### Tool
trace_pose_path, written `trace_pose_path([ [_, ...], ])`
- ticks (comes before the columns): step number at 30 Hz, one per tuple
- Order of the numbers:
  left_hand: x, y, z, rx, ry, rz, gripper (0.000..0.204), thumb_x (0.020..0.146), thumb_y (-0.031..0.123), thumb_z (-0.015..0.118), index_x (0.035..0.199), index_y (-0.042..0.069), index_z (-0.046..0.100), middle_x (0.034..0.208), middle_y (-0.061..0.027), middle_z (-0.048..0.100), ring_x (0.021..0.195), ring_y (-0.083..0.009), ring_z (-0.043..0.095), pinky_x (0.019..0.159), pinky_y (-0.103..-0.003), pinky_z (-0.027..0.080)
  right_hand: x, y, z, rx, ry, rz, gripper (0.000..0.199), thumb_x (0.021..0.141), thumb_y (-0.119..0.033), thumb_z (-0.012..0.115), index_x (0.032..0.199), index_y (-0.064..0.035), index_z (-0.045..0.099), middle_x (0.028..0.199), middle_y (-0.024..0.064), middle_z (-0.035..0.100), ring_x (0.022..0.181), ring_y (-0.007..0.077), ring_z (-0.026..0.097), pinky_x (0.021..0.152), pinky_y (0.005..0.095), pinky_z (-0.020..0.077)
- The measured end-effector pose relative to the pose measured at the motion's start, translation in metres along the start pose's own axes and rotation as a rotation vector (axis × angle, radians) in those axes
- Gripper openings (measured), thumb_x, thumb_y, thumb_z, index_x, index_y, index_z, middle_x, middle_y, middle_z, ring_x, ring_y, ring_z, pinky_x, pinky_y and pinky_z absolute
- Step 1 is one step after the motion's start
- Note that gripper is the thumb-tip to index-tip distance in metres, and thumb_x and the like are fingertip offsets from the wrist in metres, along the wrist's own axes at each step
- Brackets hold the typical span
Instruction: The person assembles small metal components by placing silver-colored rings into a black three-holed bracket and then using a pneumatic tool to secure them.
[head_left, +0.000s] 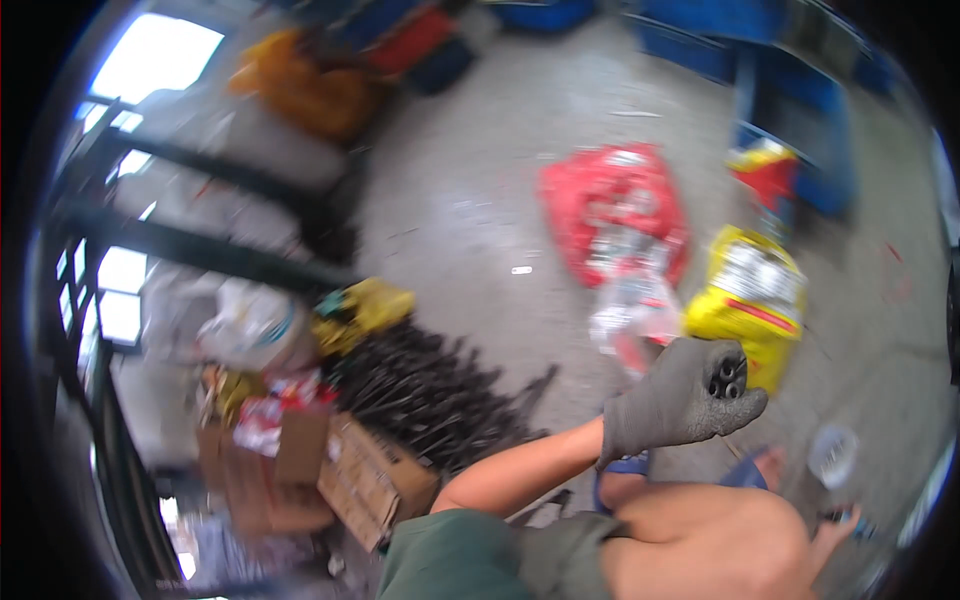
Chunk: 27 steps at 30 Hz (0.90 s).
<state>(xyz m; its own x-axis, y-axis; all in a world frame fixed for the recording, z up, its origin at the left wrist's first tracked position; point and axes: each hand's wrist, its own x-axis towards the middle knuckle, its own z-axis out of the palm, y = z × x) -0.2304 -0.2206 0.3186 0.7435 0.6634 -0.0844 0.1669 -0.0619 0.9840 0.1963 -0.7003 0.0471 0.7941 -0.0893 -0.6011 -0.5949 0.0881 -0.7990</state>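
Gloved left hand (672, 398): fingers gripping dark tubes (727, 378), three ends showing. Right hand (836, 534): fingers round one small blurred object (864, 527). One white tub (833, 456) nearby.

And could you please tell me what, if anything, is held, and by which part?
The left hand grips several black tubes near their visible round ends. The right hand is beside a small dark thing; whether it's held is unclear.

I get two cardboard boxes (362, 478) lower left, one red bag (572, 215) upper center, one white tub (833, 456) lower right. One gloved left hand (682, 395) with at least three black tubes (727, 378); the rod pile (420, 385) is too blurry to count.
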Motion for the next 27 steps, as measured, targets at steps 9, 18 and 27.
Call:
trace_pose_path([
  [9,-0.225,-0.068,-0.197,0.630,0.831,-0.247,0.030,0.091,0.030,0.078,0.082,0.002,0.071,0.070,-0.0100,0.073,0.063,-0.0132,0.068,0.060,-0.030,0.053,-0.122,0.123,0.101,-0.656,-0.284,0.209,0.016,0.089,-0.022,0.073,0.084,-0.0129,0.060,0.073,0.0018,0.061,0.066,0.0135,0.058,0.061,0.0307,0.0476],
  [18,-0.353,-0.129,-0.408,0.875,1.147,-0.371,0.035,0.085,0.032,0.082,0.085,-0.001,0.072,0.072,-0.0166,0.070,0.064,-0.0206,0.067,0.065,-0.036,0.053,-0.266,0.170,0.171,-0.910,-0.699,0.166,0.014,0.089,-0.019,0.073,0.090,-0.0095,0.062,0.077,0.0042,0.064,0.069,0.0146,0.061,0.063,0.0312,0.0499],
  [27,-0.383,-0.228,-0.512,1.044,1.019,-0.748,0.055,0.085,0.051,0.077,0.101,-0.001,0.074,0.097,-0.0248,0.074,0.095,-0.0423,0.071,0.081,-0.047,0.054,-0.334,0.218,0.159,-1.115,-0.791,0.191,0.015,0.090,-0.016,0.073,0.095,-0.0060,0.064,0.080,0.0067,0.067,0.072,0.0156,0.065,0.066,0.0318,0.0523],
])
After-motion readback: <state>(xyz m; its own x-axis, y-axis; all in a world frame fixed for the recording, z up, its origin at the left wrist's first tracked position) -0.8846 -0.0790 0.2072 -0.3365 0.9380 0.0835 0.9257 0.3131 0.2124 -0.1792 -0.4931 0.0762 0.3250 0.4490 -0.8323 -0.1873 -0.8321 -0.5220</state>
